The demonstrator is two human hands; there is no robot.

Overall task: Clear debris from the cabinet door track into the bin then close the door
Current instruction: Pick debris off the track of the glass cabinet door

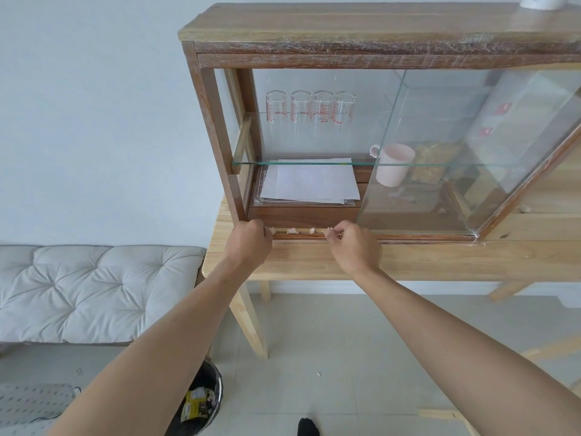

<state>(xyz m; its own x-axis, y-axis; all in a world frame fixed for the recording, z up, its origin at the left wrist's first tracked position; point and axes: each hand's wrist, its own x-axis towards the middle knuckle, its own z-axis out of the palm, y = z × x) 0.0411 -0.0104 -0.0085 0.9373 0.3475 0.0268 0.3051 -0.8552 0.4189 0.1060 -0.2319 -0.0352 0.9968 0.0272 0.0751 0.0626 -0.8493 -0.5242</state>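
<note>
Reaching together to the bottom track [301,236] of the cabinet [345,33], both hands work at opposite ends of a row of debris. Left hand [250,242]: fingers curled nearly closed at the track's left end, against the cabinet's corner post; a pale crumb [272,230] lies just beside its fingertips, but whether anything is already pinched inside the hand cannot be told. Right hand [353,247]: thumb and forefinger brought together on a crumb [330,229] at the right end of the row, apparently gripping it. Between the hands, two more crumbs [292,230] [312,230] sit in the groove, apart from one another.

Sliding glass door [440,146]: pushed open to the right, its left edge standing above the track just beyond the right hand. Cabinet interior: measuring glasses [309,107] on the glass shelf [301,163], papers [309,180] beneath, a pink mug [394,165] behind the door. Bin [217,377]: on the floor below, partly hidden by the left forearm, well apart from the track.

Risks, as judged: small, light crumbs may slip from the fingers during the long carry down to the bin and scatter on the floor; any piece left in the groove would probably jam the door on closing; a crumb nudged rightward could lodge beneath the glass edge.
</note>
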